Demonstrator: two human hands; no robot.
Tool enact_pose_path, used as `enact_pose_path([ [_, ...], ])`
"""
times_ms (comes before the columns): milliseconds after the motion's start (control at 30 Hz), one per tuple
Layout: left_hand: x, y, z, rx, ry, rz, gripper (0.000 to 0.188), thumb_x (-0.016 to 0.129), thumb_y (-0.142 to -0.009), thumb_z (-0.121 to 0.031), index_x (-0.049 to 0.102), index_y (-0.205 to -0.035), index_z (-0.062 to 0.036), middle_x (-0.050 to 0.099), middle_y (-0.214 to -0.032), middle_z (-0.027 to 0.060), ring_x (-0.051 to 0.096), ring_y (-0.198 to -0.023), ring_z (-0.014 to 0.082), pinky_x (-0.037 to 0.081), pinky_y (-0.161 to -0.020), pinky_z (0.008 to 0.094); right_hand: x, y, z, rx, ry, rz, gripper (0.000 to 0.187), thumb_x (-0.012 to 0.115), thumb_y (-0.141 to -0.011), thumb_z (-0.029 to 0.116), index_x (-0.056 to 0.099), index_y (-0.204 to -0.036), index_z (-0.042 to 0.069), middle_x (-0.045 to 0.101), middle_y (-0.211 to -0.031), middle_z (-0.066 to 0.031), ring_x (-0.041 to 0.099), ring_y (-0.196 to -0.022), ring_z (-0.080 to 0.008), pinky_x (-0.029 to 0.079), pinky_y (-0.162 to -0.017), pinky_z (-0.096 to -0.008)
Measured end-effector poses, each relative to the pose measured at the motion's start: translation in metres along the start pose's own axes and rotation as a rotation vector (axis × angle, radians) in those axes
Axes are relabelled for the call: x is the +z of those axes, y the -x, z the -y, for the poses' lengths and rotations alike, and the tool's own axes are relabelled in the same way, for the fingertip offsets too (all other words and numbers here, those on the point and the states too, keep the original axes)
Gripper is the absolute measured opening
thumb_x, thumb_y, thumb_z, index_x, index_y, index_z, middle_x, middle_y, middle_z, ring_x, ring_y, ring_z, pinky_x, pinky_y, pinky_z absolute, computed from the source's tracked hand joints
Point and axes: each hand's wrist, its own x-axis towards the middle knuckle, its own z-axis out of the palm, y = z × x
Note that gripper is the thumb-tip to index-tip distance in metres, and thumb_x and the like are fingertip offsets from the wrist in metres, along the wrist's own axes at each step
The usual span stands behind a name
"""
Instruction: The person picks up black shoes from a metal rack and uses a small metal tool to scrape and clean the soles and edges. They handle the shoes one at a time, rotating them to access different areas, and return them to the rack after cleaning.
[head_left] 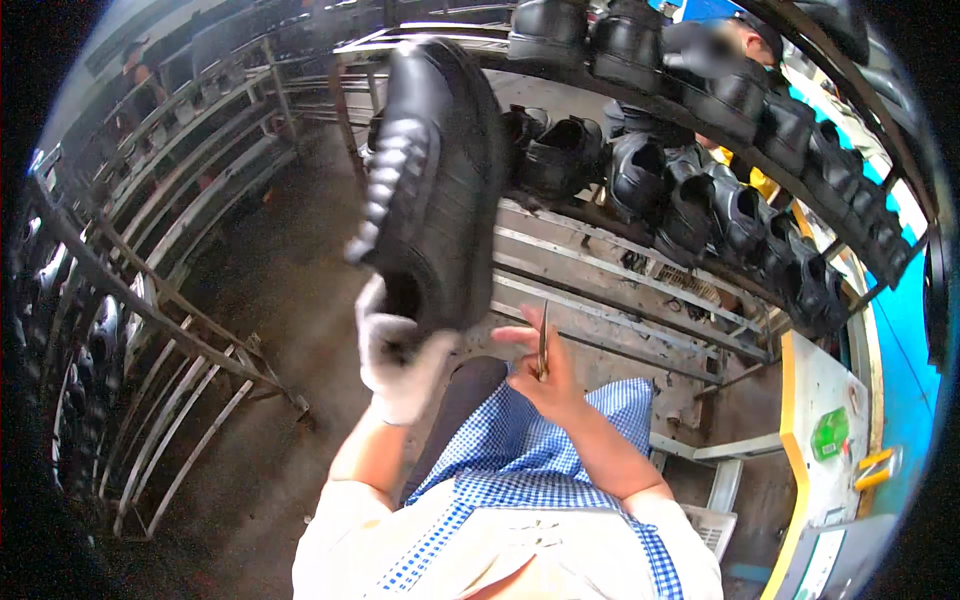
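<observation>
Black shoe [445,180] gripped in left hand [398,382]; right hand [553,375], half-curled, holds slim tool [543,345]; shoe rack [600,276] ahead.

Legible text: none. On your shirt [480,545], small dark marks [538,532] at the chest, too small to read. On the pale panel [812,375] to your right, a green label [830,434], unreadable; below it, a white label [822,562], lettering unclear.

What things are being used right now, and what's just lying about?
In use:
- Shoe, held in the gloved left hand
- Thin, pointed tool, held in the bare right hand

Seemingly just about:
- Other shoes
- White crate
- Green thing
- Yellow thing
</observation>
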Motion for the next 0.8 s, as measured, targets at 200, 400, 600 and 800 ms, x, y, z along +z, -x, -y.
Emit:
enact_pose_path([
  [200,-0.004,-0.123,0.017,0.093,-0.218,-0.025,0.039,0.079,-0.078,-0.011,0.053,-0.107,-0.0039,0.051,-0.137,0.0133,0.049,-0.121,0.0197,0.036,-0.105,0.0340,-0.025,0.059,-0.049,0.147,0.014,-0.182,0.070,0.070,-0.089,0.006,0.033,-0.148,0.010,0.064,-0.108,-0.0083,0.039,-0.057,0.0024,0.036,-0.052,-0.0145],
  [400,0.035,-0.245,0.019,-0.082,-0.423,0.065,0.070,0.079,-0.071,-0.049,0.059,-0.120,-0.0035,0.065,-0.118,0.0173,0.064,-0.103,0.0296,0.046,-0.095,0.0380,-0.036,0.085,-0.032,0.336,0.081,-0.244,0.055,0.070,-0.091,0.017,0.044,-0.139,0.007,0.064,-0.102,-0.0076,0.059,-0.078,-0.0062,0.048,-0.067,-0.0197],
  [600,0.065,-0.318,0.007,0.036,-0.596,0.112,0.070,0.072,-0.074,-0.055,0.058,-0.127,-0.0113,0.066,-0.118,0.0171,0.064,-0.110,0.0313,0.046,-0.096,0.0386,-0.040,0.099,-0.044,0.309,0.082,-0.243,0.052,0.068,-0.093,0.019,0.044,-0.138,0.004,0.064,-0.100,-0.0085,0.063,-0.085,-0.0110,0.051,-0.073,-0.0232],
  [800,0.076,-0.329,0.041,0.109,-0.244,-0.018,0.088,0.077,-0.075,-0.049,0.039,-0.143,-0.0077,0.059,-0.133,0.0146,0.057,-0.122,0.0265,0.042,-0.104,0.0364,-0.040,0.105,-0.046,0.442,0.031,-0.224,0.046,0.065,-0.095,0.018,0.048,-0.133,0.001,0.066,-0.094,-0.0073,0.064,-0.090,-0.0126,0.050,-0.081,-0.0263],
])
